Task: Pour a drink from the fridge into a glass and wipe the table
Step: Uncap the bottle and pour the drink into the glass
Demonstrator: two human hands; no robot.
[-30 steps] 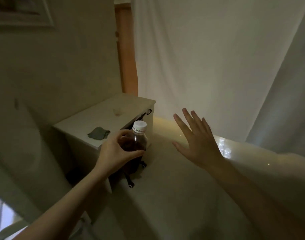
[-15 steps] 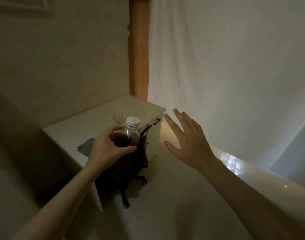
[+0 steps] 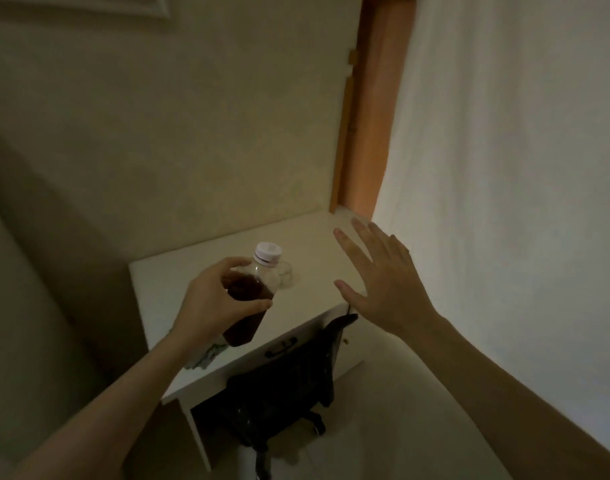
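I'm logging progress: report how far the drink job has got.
Done: the bottle of dark drink is out, gripped by the left hand. In hand: carrying it over the table, cap on. Left: uncap, fill the glass, wipe with the cloth. Right hand is open.

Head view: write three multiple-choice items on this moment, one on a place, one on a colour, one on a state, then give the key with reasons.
1. Where is the glass?
A. on the white table
B. on the floor
C. in the right hand

2. What colour is the bottle cap?
A. red
B. white
C. black

3. What state is the bottle in?
A. capped, held by the left hand
B. open, pouring
C. lying on the table

Key: 1 A, the glass stands on the tabletop behind the bottle. 2 B, the cap looks white above the dark drink. 3 A, the cap is on and the left fingers wrap the bottle; the right hand is spread and holds nothing.
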